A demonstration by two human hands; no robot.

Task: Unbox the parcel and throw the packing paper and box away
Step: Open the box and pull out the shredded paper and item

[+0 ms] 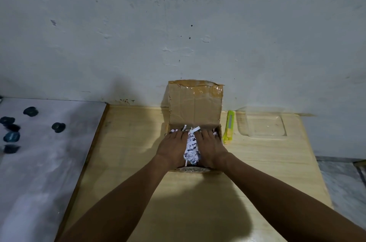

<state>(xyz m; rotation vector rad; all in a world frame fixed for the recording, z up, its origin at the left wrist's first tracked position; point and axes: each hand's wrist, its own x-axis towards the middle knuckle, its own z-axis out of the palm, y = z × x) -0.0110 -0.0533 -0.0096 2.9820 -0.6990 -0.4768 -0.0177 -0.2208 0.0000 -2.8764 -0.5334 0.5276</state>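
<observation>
A small brown cardboard box point(195, 107) stands open on the wooden table, its taped lid flap raised against the wall. Shredded white printed packing paper point(191, 147) fills it and bulges up between my hands. My left hand point(172, 148) lies palm down on the left part of the paper, fingers pointing to the wall. My right hand point(211, 147) presses the right part the same way. Both hands squeeze the paper from either side. Whatever lies under the paper is hidden.
A yellow-green utility knife point(228, 127) lies just right of the box. A clear plastic tray point(262, 124) sits farther right near the wall. The light wooden table point(128, 142) ends at a white surface point(39, 162) with several dark round spots on the left.
</observation>
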